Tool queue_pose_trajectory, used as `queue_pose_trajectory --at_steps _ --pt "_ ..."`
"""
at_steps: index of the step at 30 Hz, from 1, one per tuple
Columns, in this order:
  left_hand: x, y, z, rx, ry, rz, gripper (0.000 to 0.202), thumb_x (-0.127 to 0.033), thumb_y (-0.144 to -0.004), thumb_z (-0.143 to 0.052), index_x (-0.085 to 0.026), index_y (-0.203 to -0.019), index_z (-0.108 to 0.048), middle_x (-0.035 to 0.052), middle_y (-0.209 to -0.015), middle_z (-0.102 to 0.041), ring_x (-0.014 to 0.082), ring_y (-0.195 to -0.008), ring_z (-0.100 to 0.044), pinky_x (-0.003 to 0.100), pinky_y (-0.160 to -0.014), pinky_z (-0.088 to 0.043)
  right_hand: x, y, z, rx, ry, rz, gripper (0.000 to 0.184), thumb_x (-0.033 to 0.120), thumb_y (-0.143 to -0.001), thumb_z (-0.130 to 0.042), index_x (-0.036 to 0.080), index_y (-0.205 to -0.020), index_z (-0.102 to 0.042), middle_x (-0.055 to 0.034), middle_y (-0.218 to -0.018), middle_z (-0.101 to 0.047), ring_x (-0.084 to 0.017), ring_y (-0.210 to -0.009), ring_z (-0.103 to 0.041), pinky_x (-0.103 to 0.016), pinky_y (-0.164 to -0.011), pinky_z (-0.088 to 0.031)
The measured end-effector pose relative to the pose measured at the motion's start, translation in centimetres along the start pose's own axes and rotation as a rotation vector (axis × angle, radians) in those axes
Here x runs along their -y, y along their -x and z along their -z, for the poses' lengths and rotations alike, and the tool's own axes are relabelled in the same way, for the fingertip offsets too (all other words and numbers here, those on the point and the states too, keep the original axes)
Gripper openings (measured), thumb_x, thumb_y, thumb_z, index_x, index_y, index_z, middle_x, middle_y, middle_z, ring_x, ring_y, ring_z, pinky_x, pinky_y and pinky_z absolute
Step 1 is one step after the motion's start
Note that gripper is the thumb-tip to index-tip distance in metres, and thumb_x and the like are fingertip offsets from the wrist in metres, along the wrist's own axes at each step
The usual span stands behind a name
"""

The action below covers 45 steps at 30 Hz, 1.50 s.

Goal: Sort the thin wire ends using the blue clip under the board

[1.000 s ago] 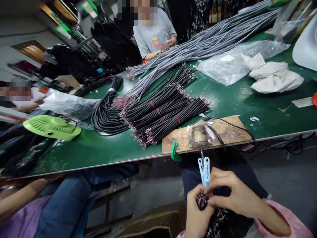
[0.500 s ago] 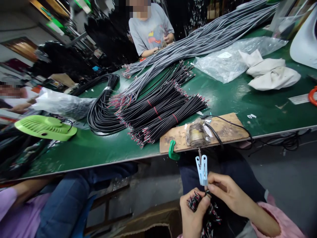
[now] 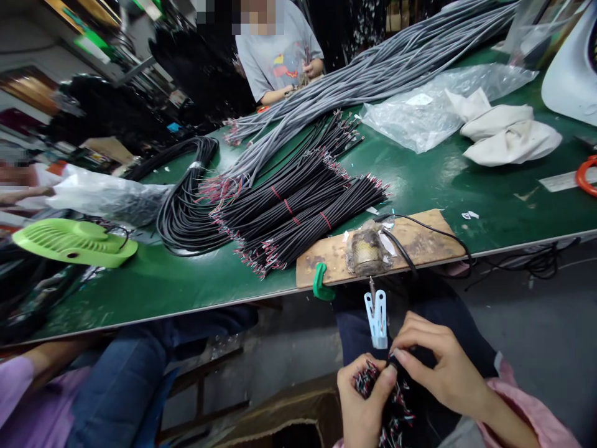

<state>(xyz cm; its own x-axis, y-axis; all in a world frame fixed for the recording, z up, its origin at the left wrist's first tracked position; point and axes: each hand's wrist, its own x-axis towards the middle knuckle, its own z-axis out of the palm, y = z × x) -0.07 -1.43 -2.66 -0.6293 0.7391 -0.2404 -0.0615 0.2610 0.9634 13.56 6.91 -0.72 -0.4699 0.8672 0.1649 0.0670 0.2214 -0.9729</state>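
My left hand (image 3: 364, 398) is closed round a bunch of black cables (image 3: 366, 377) with red, white and black wire ends. Thumb and fingers of my right hand (image 3: 431, 358) pinch the end of one cable close to my left thumb. Just above my fingertips, a light blue clothespin (image 3: 377, 323) hangs on the thin shaft of a small motor (image 3: 368, 250). The motor is fixed with a clear, grimy coating to a wooden board (image 3: 321, 260) at the table's edge. More wire ends (image 3: 396, 414) show below my left hand over my dark lap.
A green clamp (image 3: 321, 283) grips the board to the green table (image 3: 186, 292). Tied black cable bundles (image 3: 289, 218) and long grey cables (image 3: 336, 93) lie behind. A green fan (image 3: 74, 242) lies left, an open cardboard box (image 3: 280, 410) stands below. A co-worker (image 3: 280, 56) sits opposite.
My right fingers have drawn slightly back and away from the clothespin's lower tip, leaving a small gap. The left hand keeps its hold on the cables. The whole view has shifted slightly.
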Motion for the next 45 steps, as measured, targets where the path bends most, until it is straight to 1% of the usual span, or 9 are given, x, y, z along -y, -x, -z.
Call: queue_pose_trajectory --at_steps 4,8,15,23,29,32,35,40,45 --pt "0.8 -0.2 0.5 0.056 0.047 0.064 0.036 -0.045 -0.058 -0.086 -0.016 -0.068 -0.07 0.0031 -0.068 -0.069 0.0211 -0.065 -0.067 0.029 -0.061 -0.053 -0.2 0.1 -0.1 0.047 -0.035 -0.079 0.019 0.018 -0.089 -0.059 0.017 -0.071 -0.067 -0.0029 -0.067 -0.063 -0.017 -0.065 -0.055 -0.03 -0.062 -0.041" --pt "1.0 -0.5 0.7 0.111 0.065 0.111 0.035 -0.045 -0.06 -0.085 -0.017 -0.067 -0.067 0.0031 -0.067 -0.068 0.0224 -0.065 -0.067 0.028 -0.054 -0.053 -0.1 0.2 0.0 0.03 -0.035 -0.054 0.021 0.019 -0.089 -0.059 0.017 -0.07 -0.067 -0.0032 -0.065 -0.063 -0.017 -0.063 -0.054 -0.03 -0.062 -0.042" --pt "-0.5 0.2 0.2 -0.028 -0.028 -0.004 0.037 -0.048 -0.053 -0.088 -0.017 -0.068 -0.073 0.004 -0.07 -0.071 0.0207 -0.068 -0.066 0.029 -0.069 -0.053 0.5 -0.2 0.6 -0.036 -0.008 0.026 0.01 0.012 -0.08 -0.063 0.017 -0.078 -0.072 -0.0055 -0.068 -0.068 -0.02 -0.066 -0.058 -0.033 -0.065 -0.045" --pt "-0.6 -0.5 1.2 0.348 -0.007 -0.054 0.035 -0.051 -0.068 -0.079 -0.016 -0.066 -0.073 0.006 -0.064 -0.068 0.019 -0.058 -0.062 0.028 -0.055 -0.05 -1.0 -1.8 1.5 0.387 -0.357 -0.335 0.01 0.013 -0.066 -0.066 0.013 -0.063 -0.076 0.0005 -0.055 -0.059 -0.012 -0.052 -0.049 -0.024 -0.05 -0.036" --pt "-0.7 -0.7 0.8 0.228 0.169 0.118 0.04 -0.052 -0.065 -0.082 -0.016 -0.074 -0.066 0.0019 -0.061 -0.066 0.0131 -0.046 -0.057 0.023 -0.042 -0.046 -1.3 -1.1 0.3 0.158 -0.439 -0.158 0.021 0.031 -0.075 -0.077 0.015 -0.09 -0.077 -0.0066 -0.08 -0.069 -0.019 -0.073 -0.058 -0.031 -0.067 -0.047" --pt "-1.2 -0.9 0.6 0.273 0.155 0.158 0.039 -0.051 -0.067 -0.08 -0.016 -0.065 -0.062 -0.0001 -0.058 -0.063 0.0083 -0.036 -0.048 0.02 -0.036 -0.04 -0.8 -0.8 -0.3 0.031 -0.317 0.003 0.012 0.03 -0.081 -0.075 0.018 -0.082 -0.076 -0.006 -0.074 -0.067 -0.02 -0.073 -0.057 -0.035 -0.07 -0.045" --pt "-1.9 -1.2 0.6 0.345 0.131 0.121 0.039 -0.049 -0.07 -0.078 -0.017 -0.059 -0.06 -0.0004 -0.055 -0.059 0.009 -0.036 -0.048 0.021 -0.036 -0.04 -0.5 -0.7 -0.8 -0.019 -0.273 0.066 0.022 0.033 -0.089 -0.067 0.019 -0.072 -0.072 -0.0047 -0.068 -0.062 -0.02 -0.07 -0.055 -0.035 -0.068 -0.043" --pt "-3.3 -1.8 0.4 0.382 0.119 -0.115 0.034 -0.052 -0.066 -0.079 -0.019 -0.062 -0.069 0.0039 -0.056 -0.063 0.0208 -0.056 -0.063 0.029 -0.05 -0.05 -1.2 -1.2 -1.2 0.15 -0.67 -0.084 0.033 0.046 -0.086 -0.068 0.016 -0.072 -0.066 -0.0024 -0.072 -0.056 -0.017 -0.07 -0.052 -0.029 -0.066 -0.041" --pt "-4.7 -2.5 0.6 0.436 0.05 -0.289 0.03 -0.047 -0.068 -0.079 -0.02 -0.055 -0.073 0.0038 -0.05 -0.062 0.0174 -0.049 -0.059 0.029 -0.054 -0.049 -0.4 -4.0 -1.3 0.035 -0.809 -0.285 0.046 0.059 -0.081 -0.066 0.013 -0.08 -0.068 -0.0019 -0.072 -0.056 -0.014 -0.066 -0.048 -0.026 -0.062 -0.039"
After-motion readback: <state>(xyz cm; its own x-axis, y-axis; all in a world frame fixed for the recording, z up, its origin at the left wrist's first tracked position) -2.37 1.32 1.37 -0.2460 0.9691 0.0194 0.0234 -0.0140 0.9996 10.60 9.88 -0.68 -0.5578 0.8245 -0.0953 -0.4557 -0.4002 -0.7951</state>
